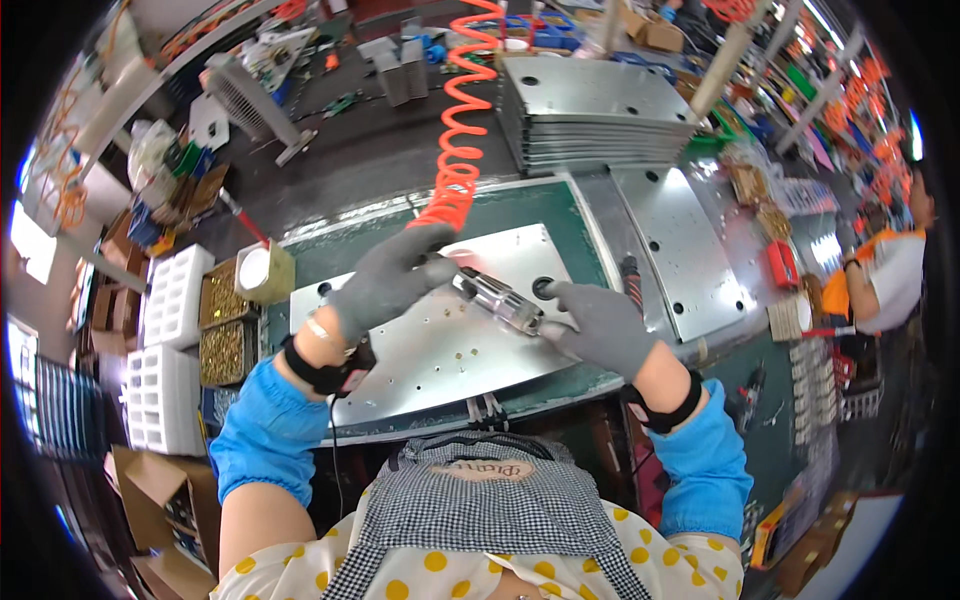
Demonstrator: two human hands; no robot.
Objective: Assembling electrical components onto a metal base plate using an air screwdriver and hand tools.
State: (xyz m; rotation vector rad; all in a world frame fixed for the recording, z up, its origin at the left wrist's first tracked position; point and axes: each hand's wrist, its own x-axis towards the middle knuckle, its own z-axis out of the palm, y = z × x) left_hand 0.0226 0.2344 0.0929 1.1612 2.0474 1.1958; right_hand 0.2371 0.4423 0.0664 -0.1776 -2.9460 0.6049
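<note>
From the head camera, both gloved hands meet over a flat metal plate lying on the green mat at the middle of the picture. The left hand is closed around the upper end of a silver air tool, whose orange coiled hose runs off toward twelve o'clock. The right hand, at three o'clock of the tool, wraps its fingers about the lower tip. Small brass nuts sit on the plate just below the tool. A tray of brass parts lies at nine o'clock, and a stack of plates at one o'clock.
</note>
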